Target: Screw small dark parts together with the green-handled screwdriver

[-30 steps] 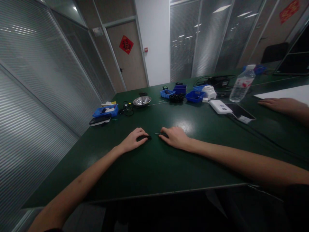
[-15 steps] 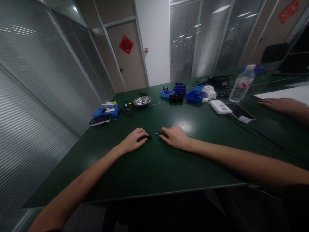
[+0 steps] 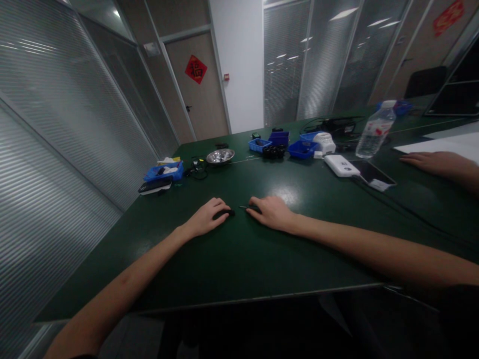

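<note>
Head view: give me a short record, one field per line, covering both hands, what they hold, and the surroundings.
Left hand: holds a black object
Right hand: holds a thin tool, tip toward the black object
Contact: tool and object apart
Surface: green table
Beyond hands: metal bowl
Far right: another person's hand by white paper

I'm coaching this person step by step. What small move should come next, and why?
I'd probably have the right hand ease leftward, bringing the slim tool nearer the black object in the left hand: the tool's metal tip points that way, and a gap separates the two.
</note>
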{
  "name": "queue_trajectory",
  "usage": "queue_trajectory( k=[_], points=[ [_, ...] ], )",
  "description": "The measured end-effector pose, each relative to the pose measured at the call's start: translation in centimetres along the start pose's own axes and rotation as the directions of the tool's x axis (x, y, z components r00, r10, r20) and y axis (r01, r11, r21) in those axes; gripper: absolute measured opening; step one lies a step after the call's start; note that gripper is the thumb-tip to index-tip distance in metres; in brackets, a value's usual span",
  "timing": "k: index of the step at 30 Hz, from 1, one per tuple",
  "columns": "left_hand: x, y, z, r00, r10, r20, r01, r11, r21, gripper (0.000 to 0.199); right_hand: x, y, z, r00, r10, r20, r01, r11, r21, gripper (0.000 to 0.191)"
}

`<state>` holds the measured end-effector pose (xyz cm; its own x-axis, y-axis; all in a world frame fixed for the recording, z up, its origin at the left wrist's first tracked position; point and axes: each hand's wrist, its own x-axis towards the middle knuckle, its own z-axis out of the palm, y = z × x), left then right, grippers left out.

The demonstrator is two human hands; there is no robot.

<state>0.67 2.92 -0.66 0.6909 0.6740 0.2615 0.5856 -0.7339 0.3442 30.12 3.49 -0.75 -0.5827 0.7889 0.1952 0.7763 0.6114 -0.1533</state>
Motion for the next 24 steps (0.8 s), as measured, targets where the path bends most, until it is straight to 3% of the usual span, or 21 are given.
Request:
queue_trajectory(
  k=[17, 21, 24],
  points=[
    [0.0, -0.7, 0.3, 1.0, 0.005, -0.019, -0.005, 1.0, -0.009, 0.032, 0.2, 0.2, 0.3, 1.0, 0.016, 0.007, -0.016, 0.999, -0.038, 0.041],
    [-0.3, -2.1, -0.1, 0.999, -0.02, -0.031, 0.02, 1.0, 0.0, 0.032, 0.1, 0.1, 0.1, 1.0, 0.014, 0.02, -0.014, 1.0, -0.015, 0.041],
    [-1.0, -4.6, -1.3, 0.993, -0.103, -0.057, 0.104, 0.994, 0.025, 0.035, 0.0, 0.2, 0.0, 1.0, 0.01, 0.022, -0.009, 1.0, -0.008, 0.04]
  ],
)
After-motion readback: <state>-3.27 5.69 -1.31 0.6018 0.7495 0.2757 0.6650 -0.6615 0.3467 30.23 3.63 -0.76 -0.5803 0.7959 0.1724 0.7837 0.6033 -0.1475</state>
